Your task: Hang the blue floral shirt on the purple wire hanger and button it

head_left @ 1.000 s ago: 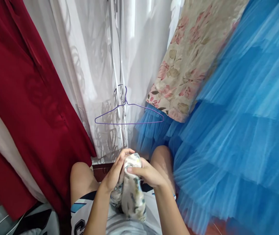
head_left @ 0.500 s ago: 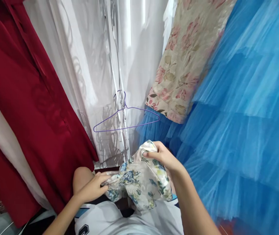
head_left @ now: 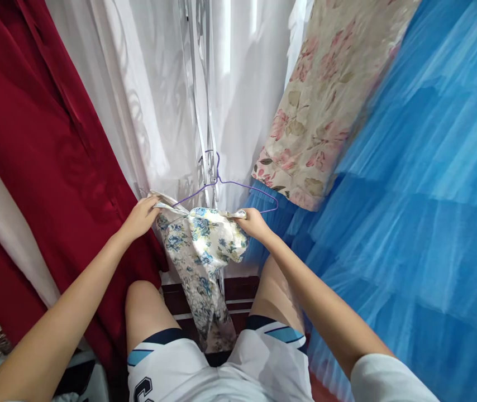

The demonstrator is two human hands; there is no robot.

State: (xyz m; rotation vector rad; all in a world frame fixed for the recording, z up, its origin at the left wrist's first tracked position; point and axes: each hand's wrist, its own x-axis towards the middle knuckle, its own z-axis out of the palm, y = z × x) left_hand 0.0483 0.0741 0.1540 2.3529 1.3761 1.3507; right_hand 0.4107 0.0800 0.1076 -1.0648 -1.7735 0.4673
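Note:
A white garment with blue and green flowers [head_left: 205,245] is stretched between my two hands, its lower part hanging down between my knees. My left hand [head_left: 140,215] is closed on its upper left edge. Its upper right edge is pinched in my right hand [head_left: 253,223]. Right behind the garment's top hangs a thin purple hanger [head_left: 218,180], hooked on white ribbons [head_left: 200,111]. The garment hides the hanger's lower bar, and I cannot tell whether the cloth is around the hanger's left arm or just in front of it.
Red fabric [head_left: 91,173] hangs on the left, in front of white curtains [head_left: 238,106]. To the right are a beige cloth with pink flowers [head_left: 305,128] and a tiered blue tulle skirt [head_left: 410,184]. Below is a dark red slatted surface [head_left: 242,290].
Both hands have risen from my lap toward the hanger and moved apart. The bunched garment is now spread open at its top and hangs down. My legs have come into fuller view.

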